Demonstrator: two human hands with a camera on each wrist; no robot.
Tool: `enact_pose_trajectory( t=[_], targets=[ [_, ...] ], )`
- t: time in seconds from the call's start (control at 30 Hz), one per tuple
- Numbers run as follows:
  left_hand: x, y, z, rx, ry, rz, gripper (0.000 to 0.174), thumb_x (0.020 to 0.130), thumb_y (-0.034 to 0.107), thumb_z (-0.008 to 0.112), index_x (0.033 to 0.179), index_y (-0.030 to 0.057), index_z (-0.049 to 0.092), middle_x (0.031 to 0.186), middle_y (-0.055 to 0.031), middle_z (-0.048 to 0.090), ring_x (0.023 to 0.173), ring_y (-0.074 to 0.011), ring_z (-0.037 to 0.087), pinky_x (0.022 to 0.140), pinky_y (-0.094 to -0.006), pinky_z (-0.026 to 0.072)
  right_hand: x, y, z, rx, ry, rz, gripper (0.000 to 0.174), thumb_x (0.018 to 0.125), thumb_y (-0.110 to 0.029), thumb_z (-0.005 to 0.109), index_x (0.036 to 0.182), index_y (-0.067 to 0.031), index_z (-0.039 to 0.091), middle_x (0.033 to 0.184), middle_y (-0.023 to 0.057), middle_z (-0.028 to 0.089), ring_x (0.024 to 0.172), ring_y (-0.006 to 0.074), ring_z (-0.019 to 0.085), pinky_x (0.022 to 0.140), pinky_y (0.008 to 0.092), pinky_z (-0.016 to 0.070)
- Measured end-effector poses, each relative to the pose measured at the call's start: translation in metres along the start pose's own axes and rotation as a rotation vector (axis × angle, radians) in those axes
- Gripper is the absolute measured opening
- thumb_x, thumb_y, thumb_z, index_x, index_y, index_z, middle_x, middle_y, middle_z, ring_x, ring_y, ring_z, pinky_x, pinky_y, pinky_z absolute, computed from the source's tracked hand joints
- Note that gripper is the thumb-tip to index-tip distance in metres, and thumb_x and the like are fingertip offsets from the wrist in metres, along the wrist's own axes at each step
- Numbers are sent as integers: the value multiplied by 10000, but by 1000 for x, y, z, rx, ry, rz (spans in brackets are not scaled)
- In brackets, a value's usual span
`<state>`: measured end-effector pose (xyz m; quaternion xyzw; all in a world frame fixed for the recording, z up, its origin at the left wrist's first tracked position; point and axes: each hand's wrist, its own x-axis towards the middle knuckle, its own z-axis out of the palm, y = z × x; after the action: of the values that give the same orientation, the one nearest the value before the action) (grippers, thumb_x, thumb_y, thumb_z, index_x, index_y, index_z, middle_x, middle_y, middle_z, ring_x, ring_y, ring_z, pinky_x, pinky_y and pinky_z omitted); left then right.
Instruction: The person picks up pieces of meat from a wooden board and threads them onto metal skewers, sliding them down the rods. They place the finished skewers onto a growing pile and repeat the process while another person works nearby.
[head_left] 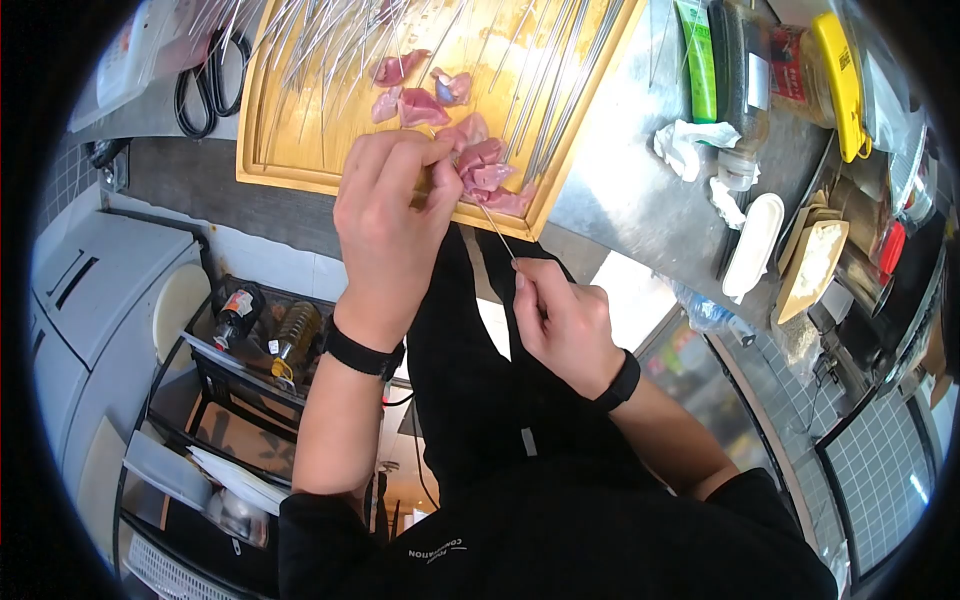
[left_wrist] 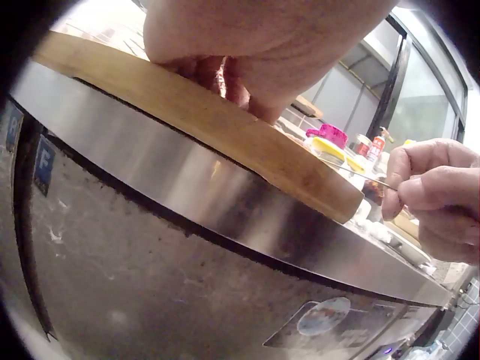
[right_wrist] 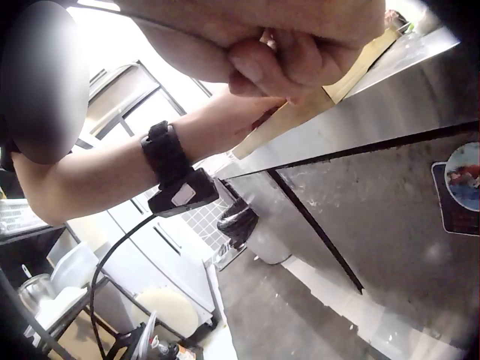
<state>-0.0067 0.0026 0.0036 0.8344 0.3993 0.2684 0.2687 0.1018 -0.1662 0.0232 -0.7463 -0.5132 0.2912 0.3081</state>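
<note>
Several pieces of raw pink meat (head_left: 422, 106) lie on a wooden tray (head_left: 300, 178) with raised edges. At the tray's near edge the left hand (head_left: 392, 205) pinches a meat piece between thumb and fingers, partly hiding it. The right hand (head_left: 570, 322), just off the tray's near right corner, pinches a thin metal skewer (head_left: 500, 236) whose far end reaches the meat by the left fingers. In the left wrist view the right hand (left_wrist: 439, 196) holds the skewer (left_wrist: 360, 177) beside the tray edge (left_wrist: 225, 139). Whether the tip is inside meat cannot be told.
Many loose metal skewers (head_left: 545, 85) lie across the tray's far part and right side. Right of it on the steel counter (head_left: 625, 165) are crumpled tissue (head_left: 683, 148), a green tube (head_left: 698, 65), bottles and a white dish (head_left: 755, 245). A black cable (head_left: 212, 90) lies left.
</note>
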Motion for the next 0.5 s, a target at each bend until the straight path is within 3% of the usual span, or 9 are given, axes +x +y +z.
enact_pose_trajectory(
  t=[0.23,0.3,0.33,0.4,0.43,0.5],
  targets=[
    [-4,9,-3,-66,-49,-77,178,786,-66,747,939,20,716,941,-105,718,867,-242,696,764,-316,547,11,-2,5,12,11,5,96,916,-36,664,1004,-39,627,601,87,600,498,223,639,475,343,494],
    [-6,17,-3,-116,-71,-119,170,788,-65,745,931,24,717,926,-102,717,866,-234,694,773,-304,543,11,-1,7,84,67,-1,77,927,12,658,993,-24,644,541,58,536,405,164,545,431,300,412],
    [-7,19,-4,-164,-93,-161,163,790,-65,744,923,27,718,911,-100,716,864,-226,693,781,-293,538,11,-1,5,82,69,-2,77,927,12,658,993,-24,644,541,58,536,405,164,545,431,300,412],
    [-5,20,-8,-161,-109,-146,167,812,-70,730,950,23,711,956,-99,719,881,-208,689,798,-289,534,11,0,2,90,42,39,91,924,-26,659,1011,-36,636,622,80,621,505,226,648,475,336,496],
    [-3,20,-10,-158,-128,-131,172,834,-75,715,978,19,704,1000,-99,721,897,-190,686,815,-285,529,11,-1,1,86,48,37,91,924,-26,659,1011,-36,636,622,80,621,505,226,648,475,336,496],
    [-2,25,-17,-214,-79,-192,179,879,-62,682,1044,9,682,1064,-105,709,927,-178,680,831,-288,527,9,-4,-2,227,111,39,68,940,34,631,1000,6,647,582,62,610,433,117,581,449,250,417]
  ],
)
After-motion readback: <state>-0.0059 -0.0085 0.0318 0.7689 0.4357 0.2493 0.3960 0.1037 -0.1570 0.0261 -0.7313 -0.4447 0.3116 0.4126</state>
